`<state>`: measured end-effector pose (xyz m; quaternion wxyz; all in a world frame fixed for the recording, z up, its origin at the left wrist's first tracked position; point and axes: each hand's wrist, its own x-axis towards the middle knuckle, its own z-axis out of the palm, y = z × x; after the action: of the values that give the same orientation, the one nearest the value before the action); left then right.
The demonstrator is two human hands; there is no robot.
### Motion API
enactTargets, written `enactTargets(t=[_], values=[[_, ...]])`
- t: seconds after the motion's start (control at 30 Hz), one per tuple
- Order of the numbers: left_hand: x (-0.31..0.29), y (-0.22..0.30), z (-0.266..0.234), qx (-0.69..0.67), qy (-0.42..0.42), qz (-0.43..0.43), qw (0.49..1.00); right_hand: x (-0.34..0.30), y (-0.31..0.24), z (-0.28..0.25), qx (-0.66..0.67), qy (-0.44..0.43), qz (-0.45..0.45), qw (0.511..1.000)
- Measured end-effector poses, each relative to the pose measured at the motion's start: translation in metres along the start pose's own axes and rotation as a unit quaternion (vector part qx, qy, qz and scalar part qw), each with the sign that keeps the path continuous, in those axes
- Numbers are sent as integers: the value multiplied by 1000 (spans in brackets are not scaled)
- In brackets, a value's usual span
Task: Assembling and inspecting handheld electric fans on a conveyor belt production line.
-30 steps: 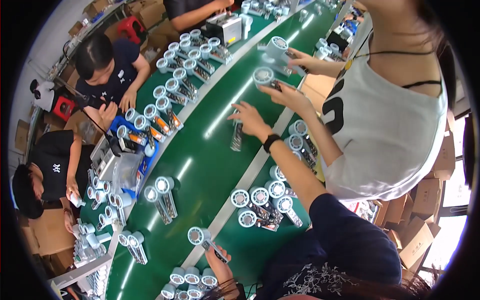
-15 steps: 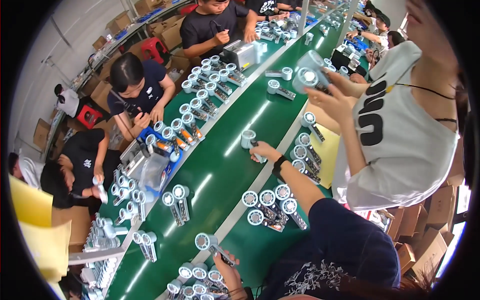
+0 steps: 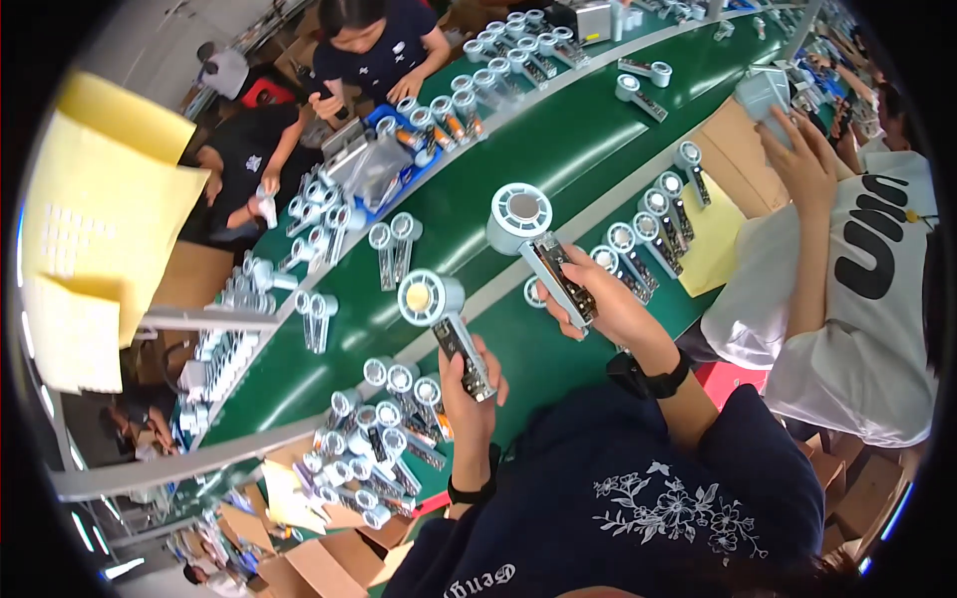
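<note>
Hold 1 fan per hand. The left hand (image 3: 473,389) has its grip closed around the handle of the left fan (image 3: 451,336), just left of and below the frame's centre. The right hand (image 3: 610,307) has its grip closed around the handle of the right fan (image 3: 541,253), right of and above the centre, near the edge of the green belt (image 3: 588,130).

For good handling, grasp each handle by its side edges; thumb pressure on the exposed circuit board is best kept light. Hold the 2 round heads apart to prevent knocking. Clearance over the pile of fans (image 3: 384,439) at lower left is advisable.

Orientation: both heads point to the upper left of the frame. Each long axis runs diagonally, handle end toward lower right. The 2 axes are roughly parallel; both board sides face the camera.
</note>
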<state>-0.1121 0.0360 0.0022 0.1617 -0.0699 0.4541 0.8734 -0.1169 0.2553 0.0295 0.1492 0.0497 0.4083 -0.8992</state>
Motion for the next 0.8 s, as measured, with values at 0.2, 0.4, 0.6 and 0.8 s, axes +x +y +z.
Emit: enactTargets(t=[0.2,0.4,0.6,0.8], values=[[-32,9,12,-59,-99,64,991,-33,17,20,-171,-1,-83,982],[-59,10,17,71,-52,136,987,-62,37,47,-142,-16,-92,986],[-79,7,22,79,-74,175,979,-73,47,59,-177,-26,-120,977],[-89,5,33,70,-79,187,977,-80,54,66,-136,-34,-125,982]])
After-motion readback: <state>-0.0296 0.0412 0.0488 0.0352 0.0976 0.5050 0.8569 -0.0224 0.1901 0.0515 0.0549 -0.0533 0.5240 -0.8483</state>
